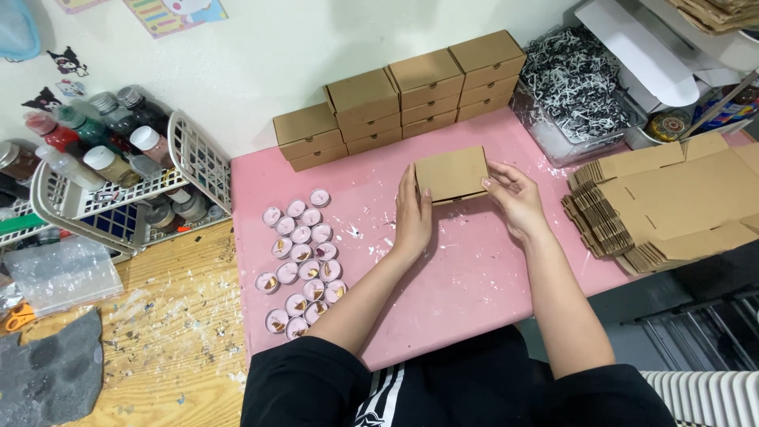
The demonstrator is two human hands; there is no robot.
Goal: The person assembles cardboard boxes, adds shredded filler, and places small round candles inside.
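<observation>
Both hands on one small folded cardboard box, sitting on the pink mat. Left hand flat against the box's left side, fingers straight. Right hand cupped on its right side, fingertips on the edge. Beyond the hands: stacked rows of closed cardboard boxes along the wall. Left of left hand: cluster of pink tealight candles. Right of right hand: pile of flat box blanks. Past that, clear tub of shredded paper filler.
</observation>
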